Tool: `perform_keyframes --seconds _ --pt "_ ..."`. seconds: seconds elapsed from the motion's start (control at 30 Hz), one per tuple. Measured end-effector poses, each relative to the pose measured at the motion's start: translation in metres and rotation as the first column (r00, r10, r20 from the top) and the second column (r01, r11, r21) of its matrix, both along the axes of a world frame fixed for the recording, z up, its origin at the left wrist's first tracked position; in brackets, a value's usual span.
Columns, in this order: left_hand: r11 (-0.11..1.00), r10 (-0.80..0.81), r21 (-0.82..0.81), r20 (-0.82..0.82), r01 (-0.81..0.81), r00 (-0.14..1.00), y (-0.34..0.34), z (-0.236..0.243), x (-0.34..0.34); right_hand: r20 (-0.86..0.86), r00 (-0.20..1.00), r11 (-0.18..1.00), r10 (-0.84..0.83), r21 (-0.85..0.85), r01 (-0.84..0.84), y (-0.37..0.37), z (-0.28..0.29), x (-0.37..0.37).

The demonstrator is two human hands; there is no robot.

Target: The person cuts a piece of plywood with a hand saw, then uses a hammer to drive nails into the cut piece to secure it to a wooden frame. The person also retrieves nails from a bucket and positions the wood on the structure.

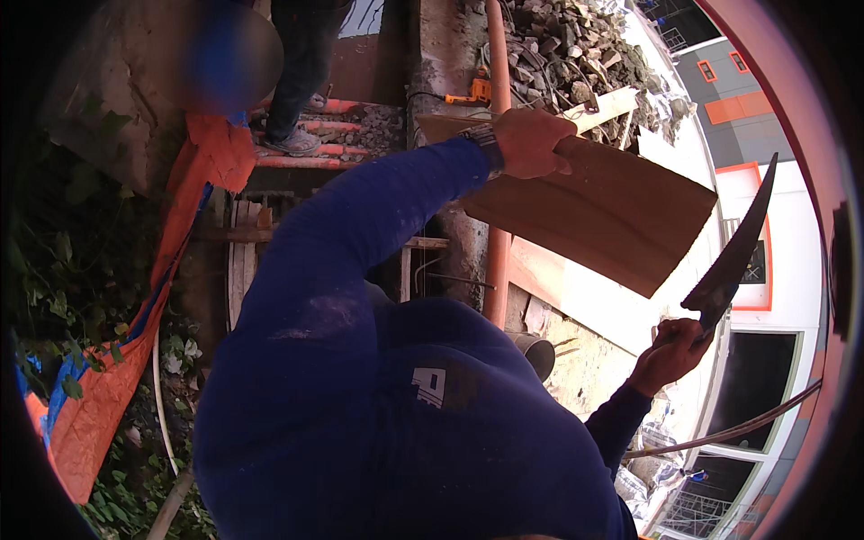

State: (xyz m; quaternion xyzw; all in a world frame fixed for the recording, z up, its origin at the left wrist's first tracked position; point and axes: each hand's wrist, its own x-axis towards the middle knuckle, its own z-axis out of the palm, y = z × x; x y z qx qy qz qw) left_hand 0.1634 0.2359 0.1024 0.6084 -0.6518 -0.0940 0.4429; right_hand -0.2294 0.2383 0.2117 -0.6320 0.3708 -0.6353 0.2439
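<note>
My left hand grips the edge of a flat brown board, apparently plywood, with its fingers wrapped over the top edge. The board is tilted, reaching out to the right in front of me. Lower and farther right, my right hand is closed around the handle of a handsaw. Its dark, tapering blade points upward, with the toothed edge toward the board. A gap shows between the blade and the board's right end. My left palm and the saw's handle are mostly hidden.
An orange post rises behind the board, with an orange power tool beside it. Broken rubble lies at the far side. Another person stands at upper left near orange pipes. An orange-blue tarp hangs left among plants.
</note>
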Motion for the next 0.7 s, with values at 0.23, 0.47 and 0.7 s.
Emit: perform_keyframes --seconds 0.23,0.47,0.7 --pt "0.981 -0.187 0.100 0.265 0.166 0.946 -0.070 0.043 -0.053 -0.023 0.995 0.994 -0.096 -0.044 0.095 0.045 -0.052 -0.020" --pt "0.925 -0.378 0.202 0.544 0.321 0.749 -0.149 0.054 -0.183 -0.091 0.961 0.953 -0.263 0.131 0.273 0.076 -0.132 -0.043" --pt "0.854 -0.515 0.355 0.671 0.379 0.533 -0.242 -0.020 -0.317 -0.045 0.937 0.863 -0.347 0.376 0.337 0.065 -0.216 -0.066"
